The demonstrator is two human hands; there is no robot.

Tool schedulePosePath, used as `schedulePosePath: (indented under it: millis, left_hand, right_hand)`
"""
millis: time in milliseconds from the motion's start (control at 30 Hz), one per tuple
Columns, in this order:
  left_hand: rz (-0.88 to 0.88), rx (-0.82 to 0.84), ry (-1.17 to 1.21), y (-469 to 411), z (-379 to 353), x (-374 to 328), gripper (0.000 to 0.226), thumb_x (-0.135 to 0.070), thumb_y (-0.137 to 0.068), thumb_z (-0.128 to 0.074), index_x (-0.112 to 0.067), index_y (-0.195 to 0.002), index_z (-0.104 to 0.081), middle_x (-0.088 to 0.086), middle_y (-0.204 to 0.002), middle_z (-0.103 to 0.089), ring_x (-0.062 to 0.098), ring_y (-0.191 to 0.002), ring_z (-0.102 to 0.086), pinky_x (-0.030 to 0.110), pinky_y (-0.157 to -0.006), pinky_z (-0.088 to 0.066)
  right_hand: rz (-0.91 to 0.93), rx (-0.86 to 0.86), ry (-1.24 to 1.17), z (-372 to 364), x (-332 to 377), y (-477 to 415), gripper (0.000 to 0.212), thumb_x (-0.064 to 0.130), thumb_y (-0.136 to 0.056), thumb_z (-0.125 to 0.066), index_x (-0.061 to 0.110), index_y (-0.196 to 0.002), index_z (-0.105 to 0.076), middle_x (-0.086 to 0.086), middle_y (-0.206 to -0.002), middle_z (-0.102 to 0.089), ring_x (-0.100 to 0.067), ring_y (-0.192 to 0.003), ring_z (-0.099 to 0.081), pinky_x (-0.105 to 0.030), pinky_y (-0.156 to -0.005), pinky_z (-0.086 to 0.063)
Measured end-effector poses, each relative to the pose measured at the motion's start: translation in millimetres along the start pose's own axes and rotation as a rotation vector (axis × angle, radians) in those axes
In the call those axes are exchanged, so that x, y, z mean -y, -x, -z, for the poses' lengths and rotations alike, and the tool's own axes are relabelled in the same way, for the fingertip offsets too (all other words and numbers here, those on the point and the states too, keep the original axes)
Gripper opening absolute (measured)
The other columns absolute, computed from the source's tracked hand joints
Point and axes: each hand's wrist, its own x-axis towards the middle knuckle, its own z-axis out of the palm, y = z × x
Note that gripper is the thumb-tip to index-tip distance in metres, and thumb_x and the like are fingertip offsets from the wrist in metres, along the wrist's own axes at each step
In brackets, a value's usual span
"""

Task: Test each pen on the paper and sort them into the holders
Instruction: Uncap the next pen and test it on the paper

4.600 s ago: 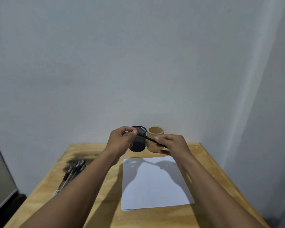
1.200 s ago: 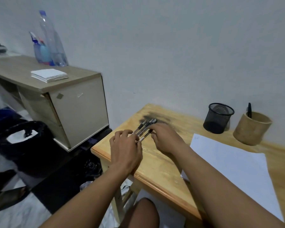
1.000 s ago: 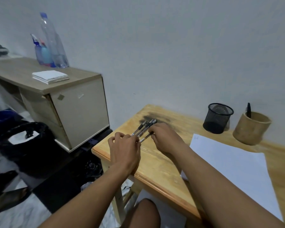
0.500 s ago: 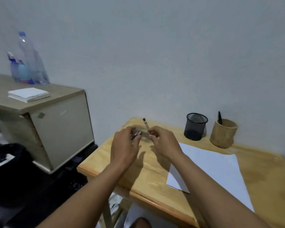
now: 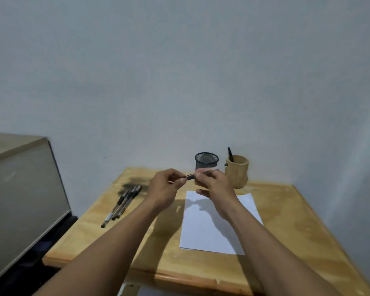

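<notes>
Gripping 1 pen [image 5: 203, 173] now lifted off the table [image 5: 286, 221], both hands [image 5: 212, 184] pinch its ends.

The tabletop [image 5: 286, 212] is light honey-coloured wood with a sooty dark smudge [image 5: 132, 183] near its far left corner. The sheet of paper [image 5: 214, 233] is plain white. The mesh pen holder [image 5: 206, 160] is black; the round holder [image 5: 237, 174] at its right is pale tan wood, with a black pen [image 5: 230, 154] in it. The loose pens [image 5: 122, 203] are clear-barrelled with black ends. The wall [image 5: 179, 71] is plain grey-white, the cabinet [image 5: 19, 189] beige.
</notes>
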Motion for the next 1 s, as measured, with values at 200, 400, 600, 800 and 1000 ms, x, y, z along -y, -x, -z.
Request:
schedulePosePath:
  millis: [200, 400, 600, 800, 1000]
  left_hand:
    - [0.006, 0.109, 0.112, -10.4, -15.9, -5.4, 0.004, -0.017, -0.089, -0.073, -0.020, -0.087, -0.071, -0.007, -0.073, -0.067, 0.008, -0.068, -0.059, 0.030, -0.070, -0.050]
    - [0.016, 0.244, 0.166, -14.0, -21.0, -4.7, 0.007, -0.016, -0.091, -0.070, -0.020, -0.089, -0.075, -0.005, -0.076, -0.070, 0.005, -0.067, -0.058, 0.030, -0.068, -0.051]
    - [0.076, 0.294, 0.190, -20.2, -19.3, -6.9, 0.010, -0.011, -0.092, -0.068, -0.004, -0.091, -0.075, 0.002, -0.074, -0.068, 0.012, -0.068, -0.058, 0.031, -0.072, -0.053]
    - [0.074, 0.307, 0.148, -25.7, -15.8, 2.4, 0.011, -0.013, -0.091, -0.069, -0.011, -0.083, -0.077, 0.000, -0.068, -0.069, 0.013, -0.066, -0.058, 0.032, -0.070, -0.053]
    - [0.048, 0.168, 0.007, -38.3, -3.5, 16.8, 0.013, -0.031, -0.077, -0.070, -0.023, -0.071, -0.078, 0.010, -0.075, -0.075, 0.016, -0.063, -0.060, 0.047, -0.079, -0.058]
  right_hand:
    - [-0.005, -0.002, -0.061, 17.9, 3.2, 4.5, 0.009, 0.013, -0.092, -0.071, 0.007, -0.098, -0.074, -0.005, -0.085, -0.076, -0.008, -0.077, -0.073, -0.027, -0.071, -0.061]
    - [0.025, -0.021, -0.005, 31.1, 4.6, 6.2, 0.005, 0.008, -0.090, -0.072, 0.006, -0.086, -0.075, -0.009, -0.079, -0.075, -0.013, -0.071, -0.070, -0.026, -0.070, -0.060]
    - [0.052, -0.041, -0.030, 33.4, 0.6, 2.0, 0.005, 0.002, -0.089, -0.072, 0.002, -0.084, -0.074, -0.013, -0.073, -0.073, -0.017, -0.068, -0.068, -0.027, -0.074, -0.060]
    - [-0.007, -0.089, -0.123, 24.0, -9.2, -2.6, 0.006, 0.001, -0.090, -0.070, 0.001, -0.084, -0.072, -0.013, -0.072, -0.072, -0.015, -0.065, -0.069, -0.023, -0.070, -0.062]
    - [-0.078, -0.196, -0.275, 28.0, -11.6, -15.0, 0.010, 0.004, -0.093, -0.068, -0.006, -0.092, -0.068, -0.012, -0.069, -0.067, -0.011, -0.053, -0.065, -0.019, -0.061, -0.060]
